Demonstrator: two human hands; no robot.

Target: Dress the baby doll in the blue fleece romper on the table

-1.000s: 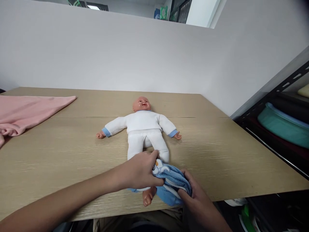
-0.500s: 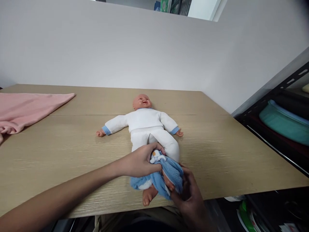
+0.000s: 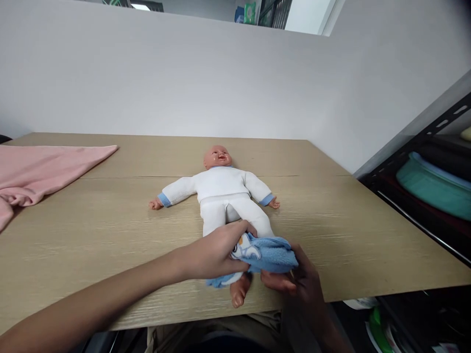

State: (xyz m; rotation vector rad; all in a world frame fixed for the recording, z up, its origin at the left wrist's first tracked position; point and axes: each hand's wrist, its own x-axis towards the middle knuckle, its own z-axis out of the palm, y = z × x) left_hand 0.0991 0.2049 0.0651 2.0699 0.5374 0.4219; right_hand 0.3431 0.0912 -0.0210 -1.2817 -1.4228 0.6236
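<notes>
A baby doll in white clothing with blue cuffs lies on its back, head away from me and arms spread. Around its lower legs is a fuzzy blue garment with a white cartoon patch. My left hand grips the garment's bunched cloth between thumb and fingers, over the doll's shins. At the garment's right edge, beside one of the doll's feet, my right hand closes on the cloth; its fingertips are partly hidden. The doll's other foot pokes out below the garment.
The doll lies near the front edge of a wooden table. A pink cloth is spread at the far left. White walls rise behind. To the right, a black shelf holds a folded teal item.
My right hand has moved right with the garment's edge, stretching the blue cloth sideways. The foot on the right now shows more fully below it. My left hand keeps its grip.
</notes>
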